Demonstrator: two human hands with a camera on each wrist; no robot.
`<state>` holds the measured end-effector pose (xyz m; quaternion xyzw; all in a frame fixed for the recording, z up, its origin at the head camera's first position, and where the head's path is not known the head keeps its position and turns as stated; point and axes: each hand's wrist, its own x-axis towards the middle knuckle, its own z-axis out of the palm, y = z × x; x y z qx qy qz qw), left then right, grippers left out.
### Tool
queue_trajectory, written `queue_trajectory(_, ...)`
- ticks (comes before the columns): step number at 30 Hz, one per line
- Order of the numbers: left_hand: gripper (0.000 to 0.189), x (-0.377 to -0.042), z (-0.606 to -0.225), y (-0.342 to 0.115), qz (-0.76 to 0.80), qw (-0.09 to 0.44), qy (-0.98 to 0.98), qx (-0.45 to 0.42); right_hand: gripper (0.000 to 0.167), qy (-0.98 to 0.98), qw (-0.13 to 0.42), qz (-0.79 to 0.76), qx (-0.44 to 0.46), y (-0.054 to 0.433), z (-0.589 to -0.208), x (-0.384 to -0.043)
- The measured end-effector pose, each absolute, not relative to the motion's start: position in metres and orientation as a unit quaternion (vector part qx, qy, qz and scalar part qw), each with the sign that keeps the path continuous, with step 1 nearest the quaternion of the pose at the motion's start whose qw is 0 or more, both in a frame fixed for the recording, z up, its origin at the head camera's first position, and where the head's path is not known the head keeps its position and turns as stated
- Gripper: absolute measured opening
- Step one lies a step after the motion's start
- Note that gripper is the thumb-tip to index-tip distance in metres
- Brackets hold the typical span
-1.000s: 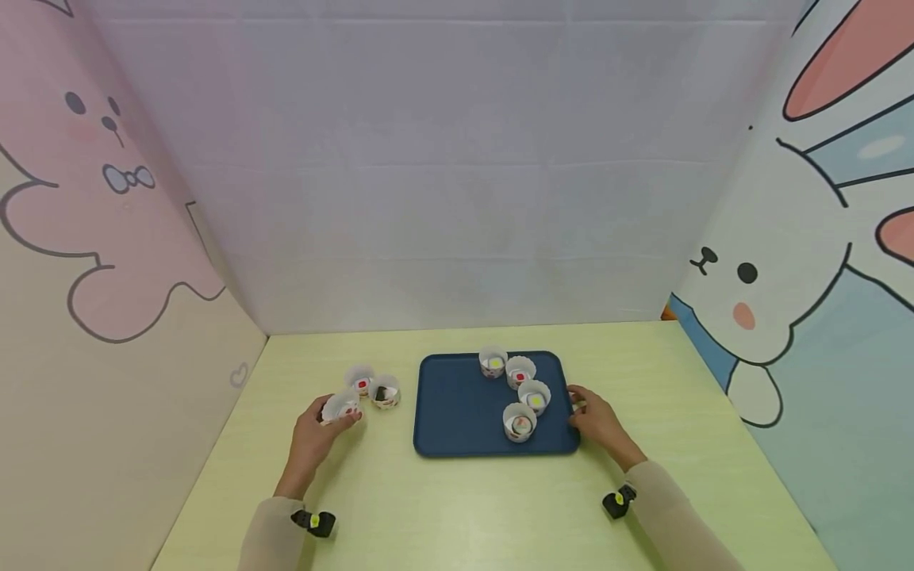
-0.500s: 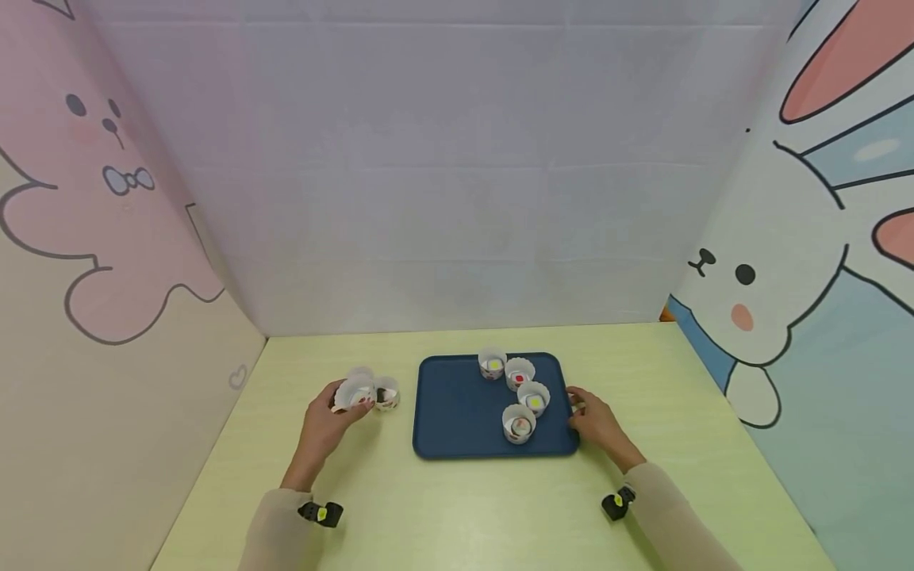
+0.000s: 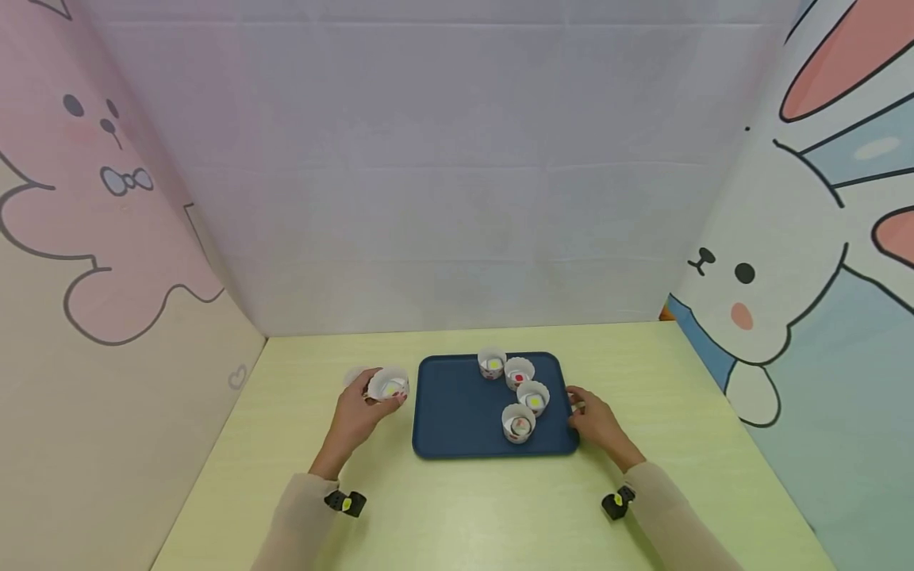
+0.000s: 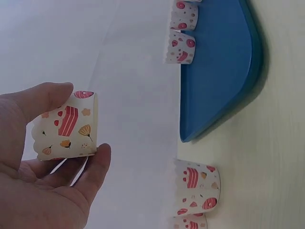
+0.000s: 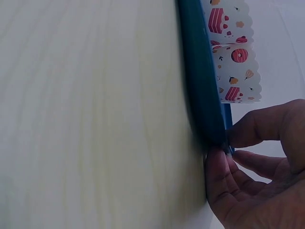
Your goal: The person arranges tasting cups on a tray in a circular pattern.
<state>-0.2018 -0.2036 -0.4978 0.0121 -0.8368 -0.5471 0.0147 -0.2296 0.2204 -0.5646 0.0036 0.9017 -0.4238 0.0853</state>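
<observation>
My left hand grips a white paper baking cup by its sides, held up near the tray's left edge. The left wrist view shows cake and flower prints on this cup; a small yellow patch shows inside it in the head view. With its thumb and fingers, my right hand pinches the right rim of a dark blue tray. Several similar baking cups stand on the tray's right half, among them one nearest me with a round pale piece inside.
On the table behind my left hand stand two more baking cups, mostly hidden in the head view. A pale yellow tabletop lies under everything. A white sheet closes off the back, with printed panels on both sides.
My left hand has carried its baking cup rightward and slightly back, past the two cups on the table, to near the tray. The right hand and tray have stayed in place.
</observation>
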Motion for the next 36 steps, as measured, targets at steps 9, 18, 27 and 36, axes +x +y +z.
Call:
queue_trajectory(9, 0.059, -0.209, -0.501, -0.176, -0.535, 0.009, -0.845, -0.025, 0.067, 0.901, 0.083, -0.426, 0.006, 0.221, -0.567, -0.229)
queue_trajectory(18, 0.06, -0.211, -0.51, -0.155, -0.521, 0.003, -0.852, -0.042, 0.066, 0.9, 0.077, -0.428, 0.003, 0.221, -0.566, -0.228)
queue_trajectory(27, 0.055, -0.211, -0.522, -0.138, -0.497, 0.001, -0.865, -0.068, 0.065, 0.897, 0.079, -0.436, 0.013, 0.221, -0.567, -0.227)
queue_trajectory(36, 0.06, -0.214, -0.536, -0.13, -0.476, -0.012, -0.878, -0.049, 0.063, 0.898, 0.072, -0.434, 0.009, 0.221, -0.567, -0.229)
